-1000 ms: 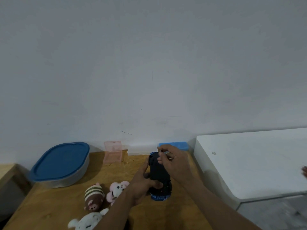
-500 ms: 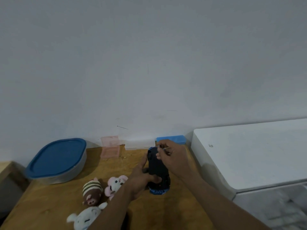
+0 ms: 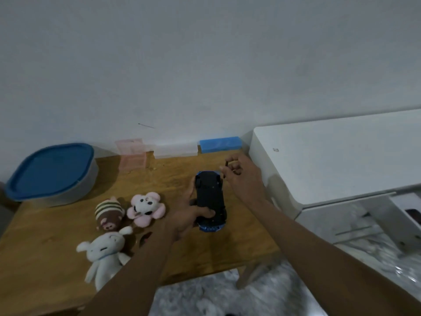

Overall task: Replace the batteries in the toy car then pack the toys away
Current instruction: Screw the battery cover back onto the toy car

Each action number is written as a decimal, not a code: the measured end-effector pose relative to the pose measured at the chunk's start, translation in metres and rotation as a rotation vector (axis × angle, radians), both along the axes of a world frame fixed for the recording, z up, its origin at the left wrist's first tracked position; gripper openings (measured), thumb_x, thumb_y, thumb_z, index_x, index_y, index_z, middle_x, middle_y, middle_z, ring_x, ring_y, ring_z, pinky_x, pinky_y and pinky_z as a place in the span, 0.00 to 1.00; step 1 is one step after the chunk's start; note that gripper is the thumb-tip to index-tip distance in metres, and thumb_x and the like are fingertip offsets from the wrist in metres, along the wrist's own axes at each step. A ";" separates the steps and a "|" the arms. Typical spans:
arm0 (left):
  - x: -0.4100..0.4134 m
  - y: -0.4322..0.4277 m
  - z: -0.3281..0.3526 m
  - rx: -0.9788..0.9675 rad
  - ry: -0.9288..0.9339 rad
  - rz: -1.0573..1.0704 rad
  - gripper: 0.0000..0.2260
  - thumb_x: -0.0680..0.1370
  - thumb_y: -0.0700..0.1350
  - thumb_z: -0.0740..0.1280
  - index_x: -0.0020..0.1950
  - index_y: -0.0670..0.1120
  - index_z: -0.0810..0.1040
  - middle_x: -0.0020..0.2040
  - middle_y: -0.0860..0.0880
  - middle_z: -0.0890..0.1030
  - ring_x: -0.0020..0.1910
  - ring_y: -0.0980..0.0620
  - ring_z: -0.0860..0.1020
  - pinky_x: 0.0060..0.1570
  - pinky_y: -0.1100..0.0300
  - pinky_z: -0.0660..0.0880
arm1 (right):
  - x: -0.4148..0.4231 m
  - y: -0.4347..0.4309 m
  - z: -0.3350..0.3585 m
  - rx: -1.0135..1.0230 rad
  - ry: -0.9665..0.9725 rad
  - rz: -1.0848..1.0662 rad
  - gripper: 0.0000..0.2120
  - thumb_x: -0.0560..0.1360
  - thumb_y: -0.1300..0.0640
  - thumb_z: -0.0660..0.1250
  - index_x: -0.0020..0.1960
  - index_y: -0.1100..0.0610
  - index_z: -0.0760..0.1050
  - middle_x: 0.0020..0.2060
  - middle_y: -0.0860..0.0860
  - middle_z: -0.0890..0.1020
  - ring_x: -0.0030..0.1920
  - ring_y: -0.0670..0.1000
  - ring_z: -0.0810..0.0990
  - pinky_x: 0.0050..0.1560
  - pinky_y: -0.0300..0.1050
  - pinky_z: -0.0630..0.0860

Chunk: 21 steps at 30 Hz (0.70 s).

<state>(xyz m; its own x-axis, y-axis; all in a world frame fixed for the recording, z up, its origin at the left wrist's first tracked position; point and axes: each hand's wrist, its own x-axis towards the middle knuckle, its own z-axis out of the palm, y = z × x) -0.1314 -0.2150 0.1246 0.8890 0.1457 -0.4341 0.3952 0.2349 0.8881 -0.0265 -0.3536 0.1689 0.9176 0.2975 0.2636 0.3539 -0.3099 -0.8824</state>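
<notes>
Car: toy car lay underside up at the centre-right of the wooden table, long axis near–far, blue bumper at the near end.
Left: my left hand gripped its near half, thumb across the chassis.
Right: my right hand pinched a thin dark piece just right of the car's far end; couldn't ID it.
Containers: grey tub sat far left, blue lid on, contents hidden.
Room: pale wall, white cabinet on the right.

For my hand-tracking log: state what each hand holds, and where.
Left hand grips the upturned toy car by its near end. Right hand pinches a thin dark object at fingertips; identity unclear.
</notes>
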 end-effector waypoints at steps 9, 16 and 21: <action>-0.005 -0.034 -0.026 -0.059 0.077 0.056 0.50 0.68 0.24 0.70 0.77 0.62 0.53 0.56 0.52 0.80 0.56 0.48 0.79 0.50 0.49 0.77 | 0.007 -0.042 -0.051 -0.245 0.068 -0.022 0.07 0.74 0.53 0.71 0.51 0.52 0.77 0.34 0.44 0.77 0.38 0.44 0.77 0.37 0.31 0.70; -0.001 -0.050 -0.034 -0.124 0.120 0.116 0.48 0.69 0.24 0.68 0.77 0.62 0.54 0.57 0.49 0.79 0.56 0.46 0.78 0.51 0.49 0.77 | 0.015 -0.057 -0.071 -0.291 0.130 0.004 0.07 0.74 0.55 0.71 0.51 0.53 0.78 0.30 0.41 0.73 0.34 0.40 0.75 0.40 0.39 0.77; 0.002 -0.058 -0.036 -0.130 0.124 0.214 0.38 0.69 0.26 0.67 0.69 0.60 0.65 0.54 0.50 0.81 0.53 0.46 0.79 0.47 0.50 0.78 | 0.020 -0.061 -0.072 -0.272 0.152 0.036 0.07 0.74 0.55 0.71 0.50 0.53 0.78 0.32 0.42 0.76 0.37 0.42 0.78 0.41 0.40 0.78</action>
<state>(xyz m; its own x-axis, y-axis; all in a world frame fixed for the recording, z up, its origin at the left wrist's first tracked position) -0.1291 -0.2727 0.0882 0.7831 0.2602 -0.5648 0.4282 0.4331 0.7932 -0.0062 -0.4147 0.0967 0.9280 0.3713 0.0305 0.2394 -0.5317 -0.8124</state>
